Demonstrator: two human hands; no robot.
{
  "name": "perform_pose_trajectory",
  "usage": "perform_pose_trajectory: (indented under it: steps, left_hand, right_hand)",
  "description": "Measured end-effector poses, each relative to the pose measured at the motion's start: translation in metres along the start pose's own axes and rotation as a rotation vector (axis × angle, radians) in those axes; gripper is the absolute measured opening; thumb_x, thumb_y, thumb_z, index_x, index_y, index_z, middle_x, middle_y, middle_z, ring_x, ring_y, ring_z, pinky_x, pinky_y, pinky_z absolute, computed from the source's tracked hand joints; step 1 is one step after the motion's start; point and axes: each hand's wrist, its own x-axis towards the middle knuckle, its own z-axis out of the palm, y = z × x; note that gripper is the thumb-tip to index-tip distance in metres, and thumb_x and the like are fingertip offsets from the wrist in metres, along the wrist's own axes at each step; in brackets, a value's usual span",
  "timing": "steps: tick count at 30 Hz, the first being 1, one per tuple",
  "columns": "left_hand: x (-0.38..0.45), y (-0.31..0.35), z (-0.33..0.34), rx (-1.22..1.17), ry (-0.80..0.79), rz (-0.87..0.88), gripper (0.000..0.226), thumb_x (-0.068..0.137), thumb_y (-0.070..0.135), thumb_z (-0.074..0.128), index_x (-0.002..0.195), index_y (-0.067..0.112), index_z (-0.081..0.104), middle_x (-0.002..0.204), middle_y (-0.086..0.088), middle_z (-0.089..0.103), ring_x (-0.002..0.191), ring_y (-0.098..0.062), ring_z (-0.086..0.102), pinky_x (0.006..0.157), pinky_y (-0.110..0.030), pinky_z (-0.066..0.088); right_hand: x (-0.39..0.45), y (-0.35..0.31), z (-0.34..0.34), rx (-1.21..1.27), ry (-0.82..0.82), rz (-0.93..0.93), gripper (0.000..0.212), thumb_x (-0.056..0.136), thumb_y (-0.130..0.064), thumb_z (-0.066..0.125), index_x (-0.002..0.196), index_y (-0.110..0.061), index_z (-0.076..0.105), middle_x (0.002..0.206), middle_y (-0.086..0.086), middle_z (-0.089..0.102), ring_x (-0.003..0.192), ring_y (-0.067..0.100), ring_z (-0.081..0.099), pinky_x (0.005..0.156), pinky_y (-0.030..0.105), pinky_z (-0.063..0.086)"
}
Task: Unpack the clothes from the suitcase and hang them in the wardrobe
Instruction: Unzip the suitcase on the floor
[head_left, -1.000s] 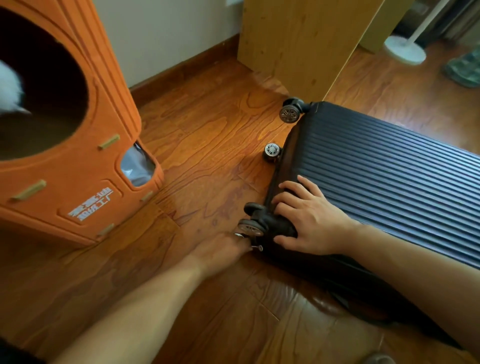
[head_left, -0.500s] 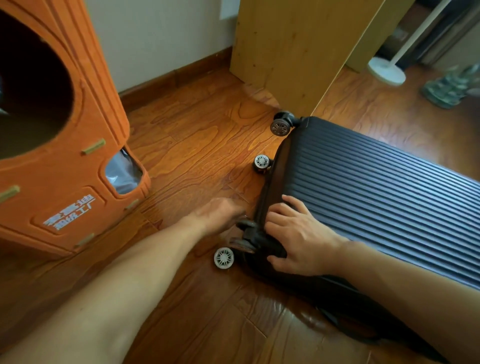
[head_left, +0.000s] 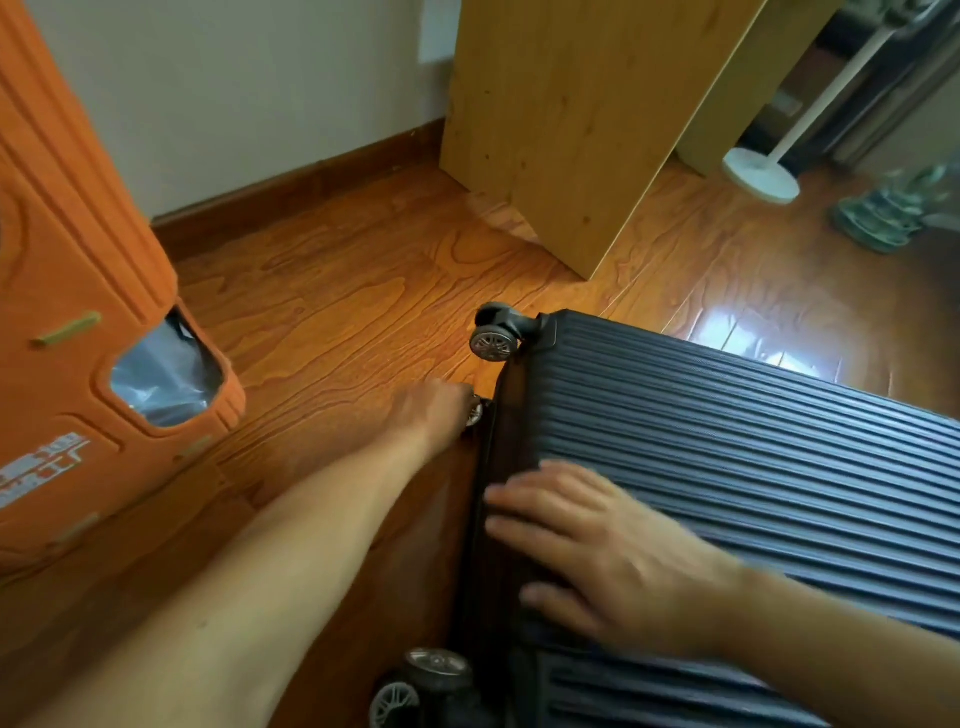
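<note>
Left hand (head_left: 434, 413) advanced along suitcase (head_left: 727, 441), fingers hidden

I see a glossy wooden floor (head_left: 332, 306), dark ribbed suitcase (head_left: 727, 441) lying flat, orange cabinet (head_left: 78, 312) at left, pale wood panel (head_left: 561, 130), white stand base (head_left: 761, 174) beyond

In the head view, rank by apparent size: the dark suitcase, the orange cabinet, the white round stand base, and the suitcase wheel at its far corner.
1. Suitcase and orange cabinet: both cropped by the frame, so no ranking between them.
2. White stand base, though it is farther away.
3. Far-corner wheel.
</note>
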Motion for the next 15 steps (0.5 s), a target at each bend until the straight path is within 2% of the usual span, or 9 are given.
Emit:
perform_pose_trajectory:
  steps: [2, 3, 5, 7, 9, 11, 13, 14, 15]
  left_hand:
    - [0.006, 0.002, 0.007, -0.032, -0.006, -0.04, 0.032, 0.104, 0.041, 0.045, 0.102, 0.019, 0.067, 0.105, -0.016, 0.071, 0.098, -0.039, 0.067, 0.075, -0.04, 0.053]
    - [0.011, 0.001, 0.014, -0.035, -0.013, -0.067, 0.033, 0.104, 0.043, 0.045, 0.101, 0.018, 0.067, 0.106, -0.016, 0.071, 0.098, -0.039, 0.066, 0.075, -0.04, 0.052]
    - [0.02, 0.001, 0.021, -0.057, 0.003, -0.13, 0.035, 0.103, 0.045, 0.046, 0.1, 0.018, 0.067, 0.106, -0.016, 0.071, 0.099, -0.039, 0.066, 0.071, -0.037, 0.046]
    - [0.032, 0.006, 0.019, -0.063, 0.015, -0.181, 0.035, 0.102, 0.046, 0.046, 0.102, 0.019, 0.068, 0.107, -0.017, 0.071, 0.1, -0.039, 0.066, 0.069, -0.036, 0.042]
    - [0.044, 0.011, 0.012, -0.081, -0.023, -0.212, 0.033, 0.102, 0.045, 0.047, 0.102, 0.021, 0.071, 0.108, -0.014, 0.072, 0.102, -0.037, 0.067, 0.071, -0.035, 0.042]
    - [0.051, 0.016, 0.011, -0.152, -0.058, -0.242, 0.033, 0.1, 0.044, 0.047, 0.093, 0.026, 0.074, 0.098, -0.01, 0.074, 0.098, -0.032, 0.069, 0.072, -0.034, 0.045]
    - [0.05, 0.021, 0.013, -0.309, -0.066, -0.291, 0.036, 0.094, 0.044, 0.048, 0.073, 0.027, 0.071, 0.069, 0.0, 0.067, 0.076, -0.022, 0.07, 0.062, -0.031, 0.043]
    - [0.046, 0.023, 0.014, -0.412, -0.086, -0.336, 0.038, 0.098, 0.036, 0.05, 0.069, 0.021, 0.069, 0.06, 0.004, 0.06, 0.062, -0.01, 0.065, 0.056, -0.028, 0.041]
    - [0.043, 0.027, 0.012, -0.532, -0.103, -0.399, 0.035, 0.103, 0.023, 0.053, 0.073, 0.015, 0.07, 0.059, 0.007, 0.059, 0.053, 0.0, 0.058, 0.052, -0.023, 0.041]
  right_hand:
    - [0.014, 0.063, -0.024, -0.057, 0.16, 0.341, 0.068, 0.098, -0.061, 0.033, 0.151, -0.019, 0.041, 0.157, 0.002, 0.038, 0.146, 0.022, 0.031, 0.122, 0.044, 0.023]
    - [0.02, 0.095, -0.031, -0.077, 0.162, 0.51, 0.075, 0.094, -0.066, 0.027, 0.153, -0.019, 0.036, 0.16, 0.003, 0.034, 0.148, 0.023, 0.026, 0.123, 0.044, 0.02]
    - [0.031, 0.15, -0.036, -0.042, 0.093, 0.717, 0.078, 0.094, -0.069, 0.02, 0.156, -0.022, 0.028, 0.163, 0.002, 0.028, 0.151, 0.024, 0.017, 0.124, 0.044, 0.014]
    - [0.042, 0.19, -0.033, -0.007, 0.029, 0.796, 0.071, 0.098, -0.067, 0.019, 0.154, -0.027, 0.031, 0.161, -0.001, 0.031, 0.15, 0.023, 0.02, 0.122, 0.045, 0.015]
    - [0.049, 0.206, -0.028, 0.083, -0.021, 0.844, 0.066, 0.097, -0.068, 0.014, 0.142, -0.031, 0.046, 0.15, 0.0, 0.048, 0.139, 0.026, 0.041, 0.112, 0.046, 0.03]
    - [0.049, 0.208, -0.021, 0.129, -0.017, 0.852, 0.067, 0.096, -0.07, 0.011, 0.126, -0.03, 0.054, 0.133, 0.001, 0.058, 0.122, 0.028, 0.054, 0.098, 0.046, 0.043]
    - [0.046, 0.208, -0.019, 0.134, 0.022, 0.824, 0.065, 0.096, -0.07, 0.011, 0.119, -0.028, 0.055, 0.123, 0.001, 0.06, 0.116, 0.027, 0.056, 0.092, 0.045, 0.045]
    - [0.043, 0.208, -0.018, 0.132, 0.044, 0.811, 0.065, 0.096, -0.07, 0.012, 0.118, -0.027, 0.056, 0.121, 0.001, 0.06, 0.115, 0.027, 0.056, 0.091, 0.046, 0.044]
    - [0.041, 0.207, -0.017, 0.13, 0.064, 0.8, 0.065, 0.096, -0.069, 0.012, 0.117, -0.027, 0.056, 0.119, 0.001, 0.06, 0.115, 0.026, 0.055, 0.091, 0.046, 0.044]
